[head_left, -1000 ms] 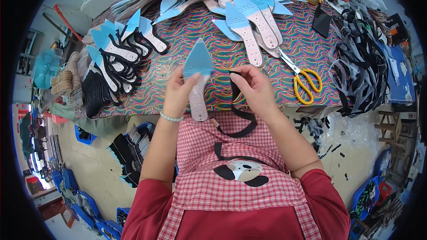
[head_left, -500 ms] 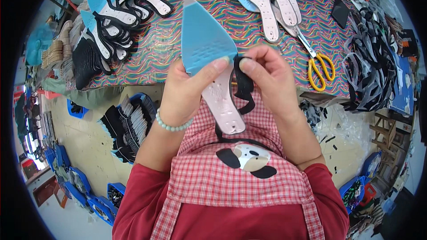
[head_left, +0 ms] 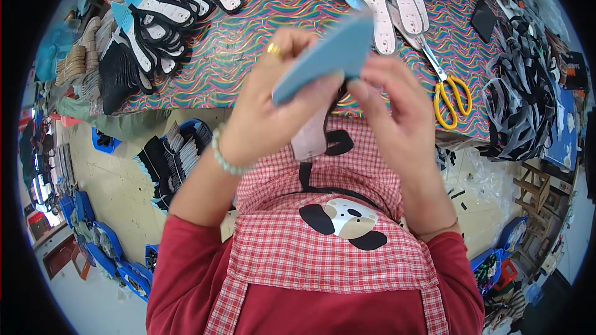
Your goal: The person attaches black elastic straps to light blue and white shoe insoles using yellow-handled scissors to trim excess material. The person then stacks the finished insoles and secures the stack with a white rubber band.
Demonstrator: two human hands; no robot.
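My left hand point(head_left: 264, 105) grips a shoe insole point(head_left: 332, 56) with a pointed blue forepart and a pale pink heel part. The insole is tilted, its blue tip toward the upper right and its heel hanging down over my apron. A black fabric strip point(head_left: 339, 142) runs along the insole's right edge, its loose end curling beside the heel. My right hand point(head_left: 406, 118) is closed at that edge, thumb and fingers pinching around the strip. Motion blurs the fingertips, and the blue part hides some of the grip.
Stacked insoles with black edging point(head_left: 155, 25) lie at the table's far left, more insoles point(head_left: 385, 18) at the far right. Yellow-handled scissors point(head_left: 452, 99) rest near the right edge beside a heap of black strips point(head_left: 528, 93). A blue bin point(head_left: 195, 130) with black pieces stands below left.
The insole has turned, its tip swinging from upper left to upper right and its blue face tipping over. My left hand has rotated with it, and my right hand has shifted slightly right.
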